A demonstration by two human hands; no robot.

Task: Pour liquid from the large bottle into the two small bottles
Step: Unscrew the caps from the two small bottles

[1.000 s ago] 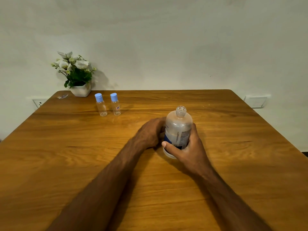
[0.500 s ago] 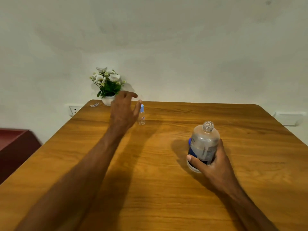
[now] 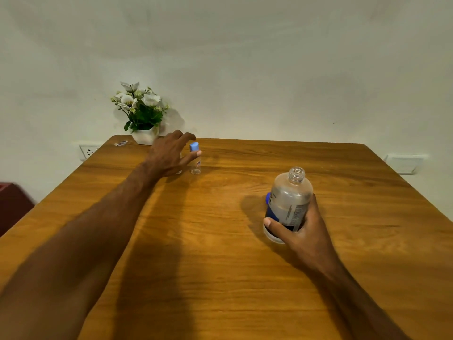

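Observation:
The large clear bottle [image 3: 290,200] stands uncapped on the wooden table [image 3: 220,241], right of centre, with a dark blue label. My right hand [image 3: 301,231] is wrapped around its lower half. A blue cap [image 3: 268,198] peeks out just behind the bottle's left side. Far back on the left, one small clear bottle with a light blue cap [image 3: 195,158] stands upright. My left hand [image 3: 169,155] reaches over it with fingers spread, the thumb touching its neck. The second small bottle is almost wholly hidden behind that hand; only its base [image 3: 179,171] shows.
A white pot of white flowers [image 3: 142,119] sits at the table's back left corner, just behind my left hand. A small wrapper [image 3: 120,143] lies beside it. A wall socket [image 3: 88,152] is at the left, a dark red object [image 3: 12,204] beyond the left edge.
My left hand left the large bottle and stretched out to the small bottles at the back left, its thumb now against one. The right hand keeps its hold on the large bottle.

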